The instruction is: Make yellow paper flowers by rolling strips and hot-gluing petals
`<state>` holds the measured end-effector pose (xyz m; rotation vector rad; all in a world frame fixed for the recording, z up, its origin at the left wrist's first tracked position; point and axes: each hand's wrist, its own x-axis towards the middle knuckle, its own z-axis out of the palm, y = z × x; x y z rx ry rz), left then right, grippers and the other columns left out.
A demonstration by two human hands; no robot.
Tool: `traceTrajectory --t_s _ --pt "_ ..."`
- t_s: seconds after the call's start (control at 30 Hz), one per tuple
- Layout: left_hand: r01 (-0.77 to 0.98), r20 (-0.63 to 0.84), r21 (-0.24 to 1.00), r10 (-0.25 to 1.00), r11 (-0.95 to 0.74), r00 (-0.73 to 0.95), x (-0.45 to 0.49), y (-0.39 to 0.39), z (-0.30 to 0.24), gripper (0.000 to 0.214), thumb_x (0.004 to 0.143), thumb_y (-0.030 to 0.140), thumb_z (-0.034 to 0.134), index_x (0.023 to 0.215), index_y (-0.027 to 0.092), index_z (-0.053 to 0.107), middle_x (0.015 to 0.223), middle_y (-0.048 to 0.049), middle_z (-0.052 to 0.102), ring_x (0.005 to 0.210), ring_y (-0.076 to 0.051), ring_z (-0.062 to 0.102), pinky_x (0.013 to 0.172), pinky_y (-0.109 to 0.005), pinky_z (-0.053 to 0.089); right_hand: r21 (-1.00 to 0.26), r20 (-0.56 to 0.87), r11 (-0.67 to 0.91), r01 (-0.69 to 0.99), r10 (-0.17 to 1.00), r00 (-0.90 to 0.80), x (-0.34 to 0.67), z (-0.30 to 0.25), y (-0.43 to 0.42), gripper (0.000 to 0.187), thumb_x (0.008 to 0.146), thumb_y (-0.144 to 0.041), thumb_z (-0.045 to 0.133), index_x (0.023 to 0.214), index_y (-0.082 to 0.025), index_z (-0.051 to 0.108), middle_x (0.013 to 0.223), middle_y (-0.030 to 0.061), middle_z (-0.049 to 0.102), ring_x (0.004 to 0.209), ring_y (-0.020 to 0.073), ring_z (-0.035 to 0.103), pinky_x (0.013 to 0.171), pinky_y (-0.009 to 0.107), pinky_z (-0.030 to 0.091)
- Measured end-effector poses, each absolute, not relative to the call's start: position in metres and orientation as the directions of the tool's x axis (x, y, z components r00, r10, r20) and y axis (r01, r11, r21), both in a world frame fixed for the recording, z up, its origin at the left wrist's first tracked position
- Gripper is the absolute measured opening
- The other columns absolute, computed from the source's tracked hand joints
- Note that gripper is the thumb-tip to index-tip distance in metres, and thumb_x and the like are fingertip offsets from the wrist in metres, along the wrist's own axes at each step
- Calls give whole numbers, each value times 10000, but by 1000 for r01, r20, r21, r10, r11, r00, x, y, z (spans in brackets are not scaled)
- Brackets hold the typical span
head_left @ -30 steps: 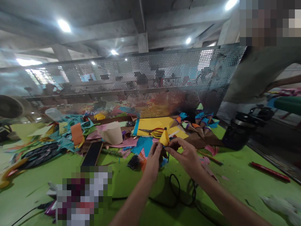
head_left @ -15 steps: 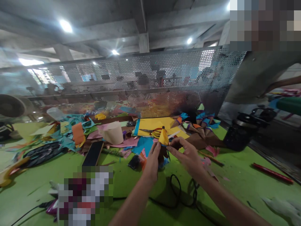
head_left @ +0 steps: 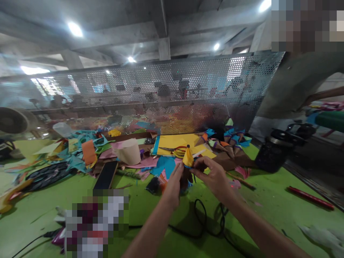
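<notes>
Between my hands is a small yellow cone with a dark tip, standing point up. A blue edge runs round its base, and something brown shows below it, partly hidden by my fingers. My left hand is closed on the cone's base from the left, thumb and fingertips pressed to it. From the right, my right hand pinches at the blue edge with bent fingers, and a thin dark strip hangs beside its fingertips. Scissors with yellow handles lie on yellow sheets just behind the cone.
Paper scraps cover the back of the green table. A phone lies left, a black cable in front. A red pen and a black jar are right. Behind stands a perforated metal screen; a person stands at right.
The yellow cone has shifted slightly to the right and stands straighter. Less of the blue strip at its base shows beside my right fingers. Both hands keep nearly the same place.
</notes>
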<state>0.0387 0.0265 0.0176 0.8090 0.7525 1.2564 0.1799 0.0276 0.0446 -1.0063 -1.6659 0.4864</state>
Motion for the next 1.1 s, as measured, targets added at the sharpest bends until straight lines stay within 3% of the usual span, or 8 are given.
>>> traceTrajectory --t_s 0.27,0.5,0.73,1.1 --pt "-455 -70 881 987 131 148 38 25 19 521 742 605 678 1078 211 623 677 19 604 535 -97 506 487 -191 351 -772 549 530 351 834 -53 181 45 26 146 826 -328 674 776 -208 609 712 -8 614 648 156 571 617 259 455" --pt "-509 -136 828 965 234 223 38 28 19 529 745 703 595 852 186 617 609 30 541 481 -78 409 436 -182 244 -799 536 523 298 843 -41 179 50 24 150 846 -340 645 800 -205 598 736 -11 603 674 150 574 625 244 452" --pt "-549 -134 779 936 303 326 37 28 24 577 766 734 541 941 188 601 602 56 441 452 -60 288 422 -172 187 -756 553 522 394 832 -42 176 41 25 156 740 -230 724 822 -206 594 753 -9 632 696 165 594 663 269 458" --pt "-486 -194 805 926 339 325 34 30 18 525 727 703 622 861 204 521 604 77 440 390 -23 213 408 -176 109 -776 553 534 335 832 -45 179 41 31 79 792 -257 663 833 -199 629 769 18 664 713 173 627 686 284 503"
